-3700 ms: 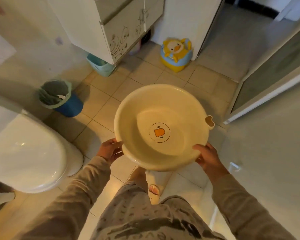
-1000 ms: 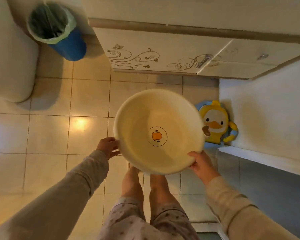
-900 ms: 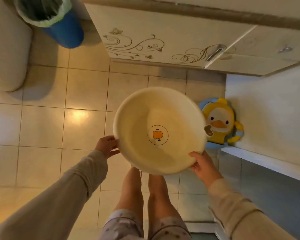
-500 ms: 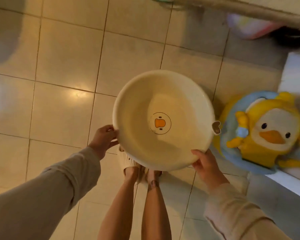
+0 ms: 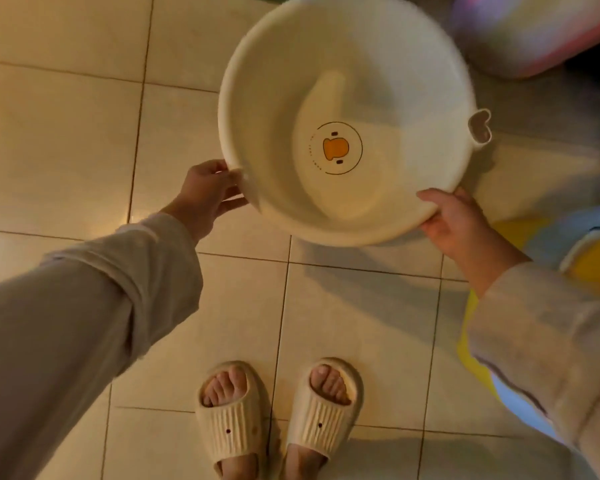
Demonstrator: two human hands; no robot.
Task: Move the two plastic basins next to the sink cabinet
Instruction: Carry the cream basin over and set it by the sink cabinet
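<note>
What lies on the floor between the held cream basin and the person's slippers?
Nothing: in the head view, only bare floor tile and the shadow of the basin separate it from the slippers.

sleeves [image 5: 94,306]: long, loose, pale beige, cuffs folded
slippers [image 5: 278,420]: cream ribbed open-toe slides, small dark dot each

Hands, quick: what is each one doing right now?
Left hand: closed on the rim of the cream basin.
Right hand: closed on the same basin's near rim.
</note>
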